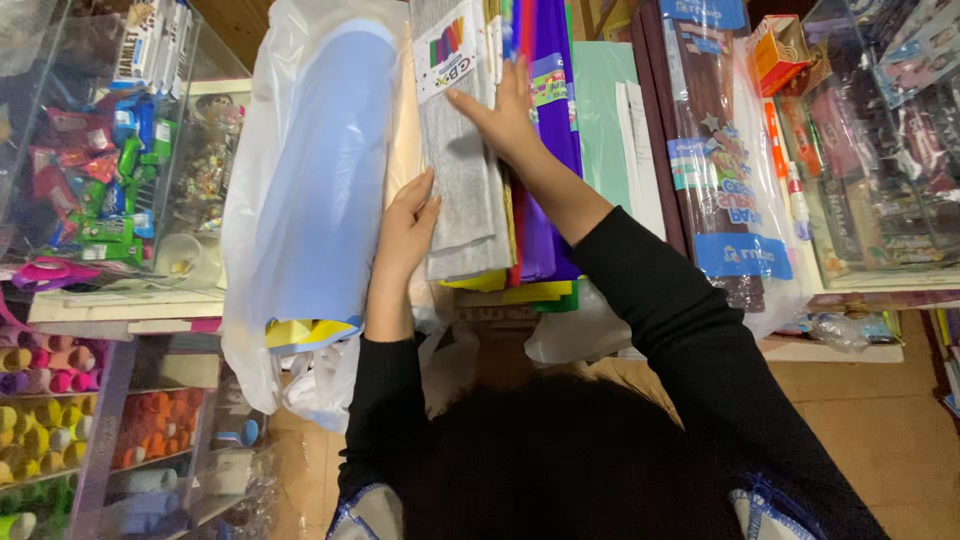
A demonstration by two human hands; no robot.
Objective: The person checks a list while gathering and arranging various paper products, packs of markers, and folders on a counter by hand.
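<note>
The left hand (405,235) lies flat against the left face of a grey folded paper pack (462,170), its fingers (425,195) stretched out and loosely spread, pressing rather than clutching. The right hand (500,120) rests higher up on the same grey pack, palm down, fingers extended toward a white label at its top; they appear to slip between the grey pack and the purple sheets (550,150) just to the right, though the overlap makes that hard to confirm. Neither hand is clenched around anything.

The grey pack stands upright in a tight row of coloured paper on a shelf (130,305), touching red, yellow and green sheets whose lower edges (530,292) stick out beneath it. To the left of the row, a tall roll of pale blue sheet (330,180) stands inside a white plastic bag (250,250), with yellow and blue ends showing at its bottom. To the right, past a pale green sheet (600,110), hangs a brown pack in clear wrap (715,150) with blue bands. Clear boxes of small items (100,130) sit at the shelf's left end, and rows of coloured rolls (40,400) fill the rack below. Both black sleeves (680,340) reach up from the bottom edge.
</note>
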